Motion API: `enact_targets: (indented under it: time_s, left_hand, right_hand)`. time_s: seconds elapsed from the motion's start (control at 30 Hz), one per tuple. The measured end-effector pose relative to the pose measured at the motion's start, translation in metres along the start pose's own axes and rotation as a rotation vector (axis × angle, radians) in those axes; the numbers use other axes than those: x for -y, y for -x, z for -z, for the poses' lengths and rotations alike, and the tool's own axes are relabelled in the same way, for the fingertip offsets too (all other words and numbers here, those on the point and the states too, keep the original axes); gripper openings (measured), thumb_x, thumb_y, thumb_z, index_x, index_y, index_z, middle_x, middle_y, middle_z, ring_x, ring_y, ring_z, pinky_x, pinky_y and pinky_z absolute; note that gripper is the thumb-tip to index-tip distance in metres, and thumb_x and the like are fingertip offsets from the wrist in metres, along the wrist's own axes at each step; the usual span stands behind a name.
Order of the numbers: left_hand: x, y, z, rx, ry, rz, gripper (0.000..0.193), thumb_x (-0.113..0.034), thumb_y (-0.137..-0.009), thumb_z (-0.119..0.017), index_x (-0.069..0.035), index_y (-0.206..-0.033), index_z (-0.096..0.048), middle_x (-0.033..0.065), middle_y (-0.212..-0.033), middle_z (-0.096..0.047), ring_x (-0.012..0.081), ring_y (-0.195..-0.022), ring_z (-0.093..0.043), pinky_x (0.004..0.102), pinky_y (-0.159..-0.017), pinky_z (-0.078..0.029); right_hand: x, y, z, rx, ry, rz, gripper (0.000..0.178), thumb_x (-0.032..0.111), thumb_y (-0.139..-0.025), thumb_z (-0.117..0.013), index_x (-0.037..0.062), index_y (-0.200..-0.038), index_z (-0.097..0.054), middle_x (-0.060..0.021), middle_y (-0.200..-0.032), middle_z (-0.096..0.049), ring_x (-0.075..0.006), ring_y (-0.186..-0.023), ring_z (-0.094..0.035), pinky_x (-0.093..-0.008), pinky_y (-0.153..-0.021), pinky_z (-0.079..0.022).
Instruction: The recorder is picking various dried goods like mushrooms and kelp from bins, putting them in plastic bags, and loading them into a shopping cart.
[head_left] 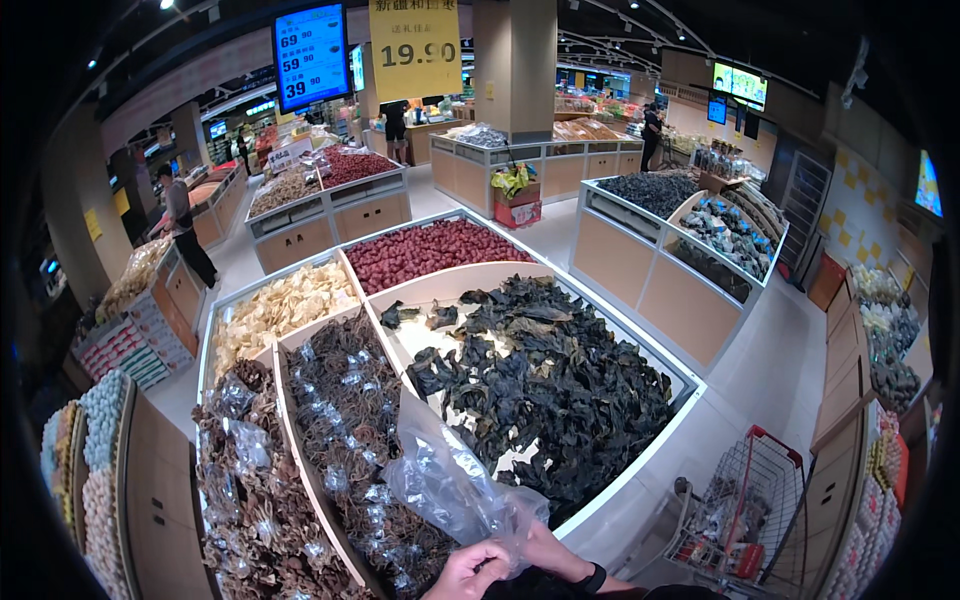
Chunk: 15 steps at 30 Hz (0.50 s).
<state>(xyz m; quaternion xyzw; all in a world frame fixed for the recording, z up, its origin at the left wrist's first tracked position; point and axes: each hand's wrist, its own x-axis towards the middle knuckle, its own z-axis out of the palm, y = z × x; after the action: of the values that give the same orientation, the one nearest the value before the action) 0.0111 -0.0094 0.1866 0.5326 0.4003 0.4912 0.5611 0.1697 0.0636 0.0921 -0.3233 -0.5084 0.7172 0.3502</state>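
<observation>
While both our hands meet at six o'clock in the view, we have a clear plastic bag (435,480) between them, slack and crumpled. It stretches up and leftward over the edge where two bins of the display surface (455,283) meet. Our left hand (470,572) is closed, its fingers curled at the bag's gathered edge. Our right hand (552,553), with a dark wristband (593,578) behind it, has its fingers blurred by the plastic; we cannot tell how far they are closed, or whether they are inside it.

Taking the bag as the clock's centre, we see dark dried leaves (570,385) at two o'clock, stringy brown bundles (330,440) at ten and crinkled brown pieces (250,500) at nine. Pale slices (285,310) lie between ten and eleven, red fruit (430,253) at twelve. Well apart, at three o'clock, a loaded shopping cart (778,443) stands on the floor (735,425).
</observation>
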Motion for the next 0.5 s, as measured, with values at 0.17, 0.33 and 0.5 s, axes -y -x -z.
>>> enact_targets:
  time_s: [0.17, 0.33, 0.5]
  left_hand:
    - [0.02, 0.001, 0.011, -0.007, 0.465, 0.041, 0.008, 0.0, -0.079, -0.053, -0.001, -0.087, -0.056, 0.0053, -0.08, -0.056, 0.0112, -0.069, -0.053, 0.023, -0.061, -0.043]
    - [0.051, -0.003, 0.002, 0.043, 0.935, -0.018, 0.011, -0.013, -0.093, -0.051, -0.002, -0.095, -0.052, -0.0009, -0.067, -0.046, 0.0052, -0.057, -0.04, 0.0198, -0.053, -0.034]
    - [0.035, -0.003, -0.012, 0.139, 0.572, 0.084, 0.011, -0.014, -0.096, -0.045, -0.004, -0.095, -0.047, -0.0032, -0.066, -0.038, 0.0048, -0.056, -0.033, 0.0197, -0.05, -0.028]
  right_hand:
    - [0.004, 0.008, 0.003, 0.224, 0.658, 0.433, 0.051, 0.018, -0.081, -0.066, 0.0046, -0.125, -0.045, -0.0099, -0.121, -0.05, -0.0254, -0.11, -0.051, -0.038, -0.095, -0.038]
    - [0.019, 0.015, 0.0, 0.456, 0.673, 0.121, 0.038, 0.022, -0.082, -0.064, 0.0036, -0.113, -0.054, -0.0121, -0.118, -0.054, -0.0255, -0.109, -0.051, -0.0357, -0.095, -0.037]
    - [0.018, 0.0, 0.003, 0.256, 0.473, 0.044, 0.042, 0.028, -0.085, -0.061, 0.0021, -0.117, -0.05, -0.0093, -0.104, -0.055, -0.0162, -0.099, -0.052, -0.0283, -0.084, -0.043]
